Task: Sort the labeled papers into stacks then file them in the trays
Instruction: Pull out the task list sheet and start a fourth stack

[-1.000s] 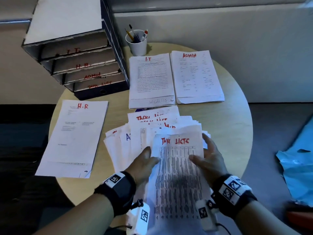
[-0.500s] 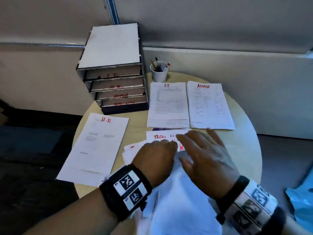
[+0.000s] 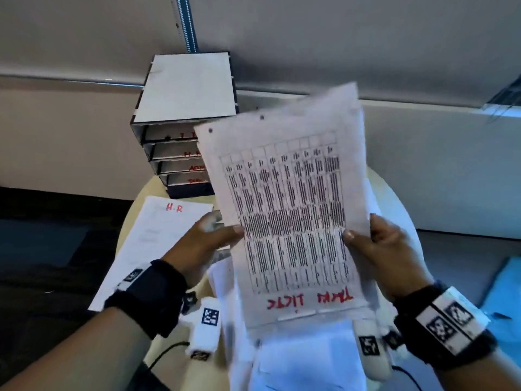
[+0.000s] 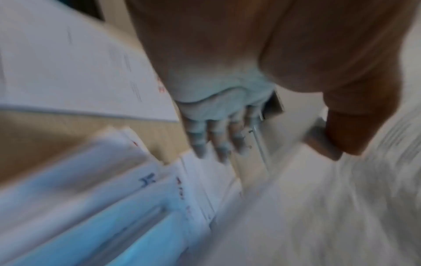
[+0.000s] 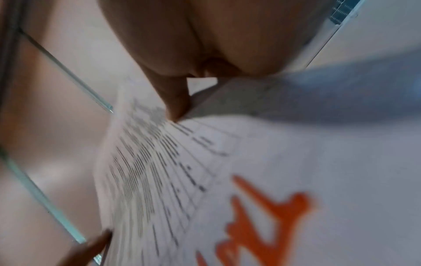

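Note:
I hold a printed table sheet point(image 3: 284, 210) up in front of me, turned so its red "TASK LISTS" heading reads upside down near me. My left hand point(image 3: 217, 235) pinches its left edge, thumb on the front. My right hand point(image 3: 363, 238) pinches the right edge; the right wrist view shows that thumb on the sheet point(image 5: 205, 180). Below lies the unsorted pile of papers point(image 3: 296, 359). An H.R stack point(image 3: 152, 244) rests at the table's left. The tray rack point(image 3: 183, 142) with red labels stands at the back, partly hidden by the sheet.
The round wooden table point(image 3: 135, 210) carries everything. The lifted sheet hides the I.T and ADMIN stacks and the pen cup. A blue sheet point(image 3: 504, 292) lies off the table at the right. A wall runs behind the rack.
Both hands were pressing on the pile; now they have lifted the task lists sheet off it and turned it end for end. My view has tilted up.

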A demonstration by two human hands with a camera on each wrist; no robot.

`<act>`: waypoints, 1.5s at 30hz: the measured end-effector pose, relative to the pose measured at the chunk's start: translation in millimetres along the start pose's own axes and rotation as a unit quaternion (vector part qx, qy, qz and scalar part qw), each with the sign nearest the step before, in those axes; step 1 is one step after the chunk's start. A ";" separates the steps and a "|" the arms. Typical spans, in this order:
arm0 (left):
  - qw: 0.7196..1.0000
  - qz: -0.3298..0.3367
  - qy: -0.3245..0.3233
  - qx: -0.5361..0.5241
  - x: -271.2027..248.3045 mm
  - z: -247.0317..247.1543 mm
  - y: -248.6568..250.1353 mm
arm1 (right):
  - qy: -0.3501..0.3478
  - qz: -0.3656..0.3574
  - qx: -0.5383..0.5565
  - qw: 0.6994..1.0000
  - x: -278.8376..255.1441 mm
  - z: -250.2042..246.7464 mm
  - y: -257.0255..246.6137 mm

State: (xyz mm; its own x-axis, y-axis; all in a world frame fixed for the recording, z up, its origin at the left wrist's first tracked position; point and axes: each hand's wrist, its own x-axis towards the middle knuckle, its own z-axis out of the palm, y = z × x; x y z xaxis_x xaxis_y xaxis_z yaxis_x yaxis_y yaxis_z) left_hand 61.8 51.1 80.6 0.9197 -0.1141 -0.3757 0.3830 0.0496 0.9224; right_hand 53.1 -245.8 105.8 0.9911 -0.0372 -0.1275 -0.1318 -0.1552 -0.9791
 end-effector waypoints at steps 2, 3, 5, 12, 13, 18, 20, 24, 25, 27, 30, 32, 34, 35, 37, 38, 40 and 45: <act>0.995 0.093 0.005 0.031 2.3 15.6 11.0 | 0.020 -0.039 -0.014 0.999 -1.4 12.5 -4.2; 0.988 0.138 0.028 0.055 3.1 23.1 16.1 | 0.033 -0.046 -0.010 0.998 -4.3 17.2 -4.6; 0.971 0.215 0.056 0.086 2.1 33.5 21.8 | 0.063 -0.065 0.042 0.995 -8.4 26.2 -1.0; 0.973 0.174 0.088 0.120 -9.8 28.0 -21.8 | 0.092 -0.051 0.015 0.994 -24.2 41.8 34.2; 0.980 0.139 0.089 0.112 -9.6 25.1 -32.0 | 0.088 -0.022 0.007 0.996 -25.6 41.9 44.8; 0.991 0.080 0.075 0.082 -10.2 29.1 -59.4 | 0.085 0.053 0.063 0.993 -29.5 44.8 70.6; 0.991 0.090 0.070 0.072 -8.5 31.8 -62.6 | 0.086 0.060 0.063 0.993 -28.4 47.5 72.1; 0.992 0.064 0.079 0.074 -2.2 32.0 -69.2 | 0.088 0.083 0.050 0.991 -26.9 50.9 78.2; 0.990 0.059 0.082 0.096 -0.3 31.2 -68.2 | 0.094 0.085 0.050 0.991 -27.1 49.1 78.1; 0.979 0.077 0.091 0.165 1.9 29.4 -59.7 | 0.136 0.064 0.032 0.988 -29.7 40.9 72.7; 0.921 0.200 0.077 0.325 -1.3 37.3 -26.9 | 0.268 -0.119 -0.094 0.952 -47.1 4.8 42.9; 0.817 0.294 0.018 0.495 -8.7 50.9 1.1 | 0.280 -0.306 -0.241 0.878 -67.2 -17.4 9.4; 0.725 0.333 -0.057 0.600 -12.1 79.4 20.6 | 0.190 -0.385 -0.383 0.818 -80.4 -25.0 -16.1; 0.696 0.337 -0.089 0.628 -13.6 98.4 24.6 | 0.138 -0.385 -0.451 0.793 -83.5 -25.4 -21.3; 0.662 0.342 -0.135 0.653 -17.0 133.9 23.9 | 0.037 -0.317 -0.574 0.754 -84.2 -24.5 -15.8; 0.651 0.346 -0.153 0.658 -16.6 150.7 20.5 | 0.009 -0.261 -0.613 0.746 -84.6 -29.9 -9.7; 0.624 0.363 -0.177 0.669 -14.9 177.3 15.0 | 0.003 -0.162 -0.630 0.760 -85.6 -48.3 3.0; 0.674 0.485 -0.080 0.552 -14.5 202.3 -8.4 | 0.069 -0.025 -0.490 0.869 -84.7 -138.3 51.0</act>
State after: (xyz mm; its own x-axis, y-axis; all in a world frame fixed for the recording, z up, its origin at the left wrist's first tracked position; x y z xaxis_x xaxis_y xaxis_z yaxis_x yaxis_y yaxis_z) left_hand 27.7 -148.4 96.3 0.6368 -0.6684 0.3842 -0.7696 -0.5812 0.2645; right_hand -39.9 -387.1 88.6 0.9935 -0.1134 -0.0032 -0.1066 -0.9229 -0.3699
